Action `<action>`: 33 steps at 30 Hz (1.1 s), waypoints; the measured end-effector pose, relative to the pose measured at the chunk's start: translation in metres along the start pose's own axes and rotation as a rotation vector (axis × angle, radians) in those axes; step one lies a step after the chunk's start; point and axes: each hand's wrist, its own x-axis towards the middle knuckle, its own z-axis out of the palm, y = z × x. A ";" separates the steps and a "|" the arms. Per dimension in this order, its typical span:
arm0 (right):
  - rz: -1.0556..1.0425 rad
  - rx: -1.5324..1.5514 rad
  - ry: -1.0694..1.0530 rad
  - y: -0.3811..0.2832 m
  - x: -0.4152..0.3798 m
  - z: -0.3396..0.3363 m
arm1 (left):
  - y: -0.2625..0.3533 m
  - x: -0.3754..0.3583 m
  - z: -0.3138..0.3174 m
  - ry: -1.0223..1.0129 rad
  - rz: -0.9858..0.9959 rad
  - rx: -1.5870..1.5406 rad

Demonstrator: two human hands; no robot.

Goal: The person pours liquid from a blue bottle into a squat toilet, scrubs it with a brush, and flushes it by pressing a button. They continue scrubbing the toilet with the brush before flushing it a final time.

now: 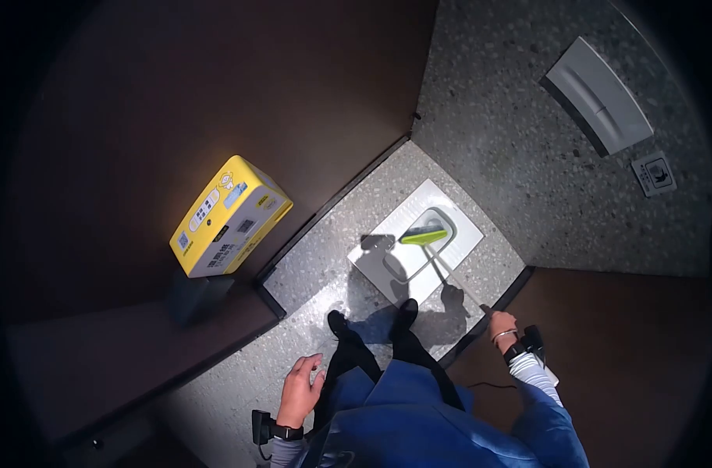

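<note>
My right hand [502, 324] is closed round the end of a long thin handle. The handle runs up and left to a green and grey brush head [424, 234], which lies over the basin of a white squat toilet [469, 226] set in the floor. My left hand [300, 391] hangs beside my left leg, its fingers bent but apart, holding nothing.
A yellow and white box-shaped dispenser [229, 218] is on the dark partition at the left. On the speckled wall at the upper right are a pale curved panel [601, 97] and a small sign [654, 173]. My black shoes [405, 312] stand at the toilet's near edge.
</note>
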 end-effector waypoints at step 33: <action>0.046 -0.174 -0.038 -0.069 -0.162 0.092 | -0.094 -0.028 -0.046 0.070 0.137 -0.057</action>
